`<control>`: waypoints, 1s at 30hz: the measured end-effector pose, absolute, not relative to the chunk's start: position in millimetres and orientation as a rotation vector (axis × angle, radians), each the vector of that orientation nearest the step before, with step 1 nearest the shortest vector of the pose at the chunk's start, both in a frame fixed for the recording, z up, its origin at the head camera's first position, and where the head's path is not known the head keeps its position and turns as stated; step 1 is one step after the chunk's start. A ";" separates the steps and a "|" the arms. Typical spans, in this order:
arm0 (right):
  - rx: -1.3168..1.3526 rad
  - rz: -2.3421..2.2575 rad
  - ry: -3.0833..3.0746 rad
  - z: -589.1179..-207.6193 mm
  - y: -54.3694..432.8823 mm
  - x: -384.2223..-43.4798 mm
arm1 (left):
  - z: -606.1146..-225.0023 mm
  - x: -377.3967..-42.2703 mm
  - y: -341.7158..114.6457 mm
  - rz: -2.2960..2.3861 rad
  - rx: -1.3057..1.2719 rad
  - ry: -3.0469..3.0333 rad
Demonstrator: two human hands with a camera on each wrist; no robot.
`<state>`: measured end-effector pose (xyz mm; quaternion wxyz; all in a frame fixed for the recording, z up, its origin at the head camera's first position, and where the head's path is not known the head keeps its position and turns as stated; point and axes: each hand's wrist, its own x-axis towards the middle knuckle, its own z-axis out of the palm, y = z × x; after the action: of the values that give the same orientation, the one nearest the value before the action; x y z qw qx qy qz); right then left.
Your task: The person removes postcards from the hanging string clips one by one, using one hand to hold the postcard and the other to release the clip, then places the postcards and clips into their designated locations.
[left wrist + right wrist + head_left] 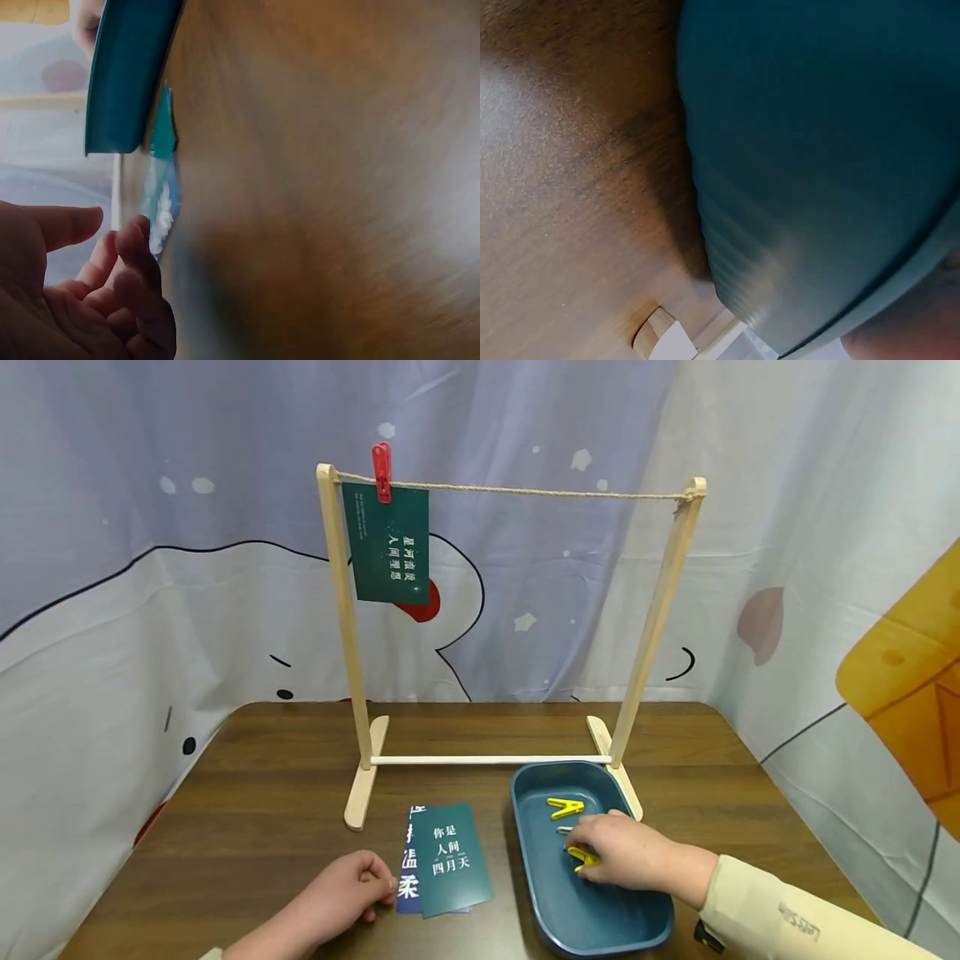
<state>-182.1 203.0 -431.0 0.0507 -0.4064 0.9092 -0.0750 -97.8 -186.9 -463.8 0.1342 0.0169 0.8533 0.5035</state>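
Note:
Inside the blue tray (551,910), my right hand (626,852) pinches a yellow clothespin (583,857). A second yellow clothespin (564,807) lies farther back in the tray, and a small pale piece (565,830) shows beside my fingertips. My left hand (348,889) rests on the table with loosely curled fingers and holds nothing. Just right of it lies a green card (453,881) with white writing, partly covering a blue-purple card (407,885). In the right wrist view the tray's outer wall (817,165) hides most of the right hand.
Behind the cards stands a wooden frame (652,627) with a twine line (510,490) across its top. At the line's left end a red clothespin (382,472) holds a dark green card (386,547). A patterned curtain (525,660) hangs behind the table (255,793).

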 end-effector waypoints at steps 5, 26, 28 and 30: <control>-1.231 -0.185 2.762 -434.1 204.2 -182.4 | -451.8 -101.6 -173.0 1.033 0.174 2.840; -1.318 -0.071 2.787 -444.7 206.5 -184.1 | -468.3 -105.4 -138.8 0.211 0.434 3.030; -1.338 -0.057 2.789 -445.1 207.0 -184.4 | -467.4 -105.8 -139.2 0.224 0.444 3.030; -1.345 -0.048 2.785 -445.1 207.4 -184.7 | -465.7 -105.9 -139.8 0.246 0.451 3.028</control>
<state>-184.7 207.4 -445.1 0.0242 -0.4346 0.9002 -0.0154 -105.9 -139.8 -465.7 0.0354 0.1467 0.9853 0.0802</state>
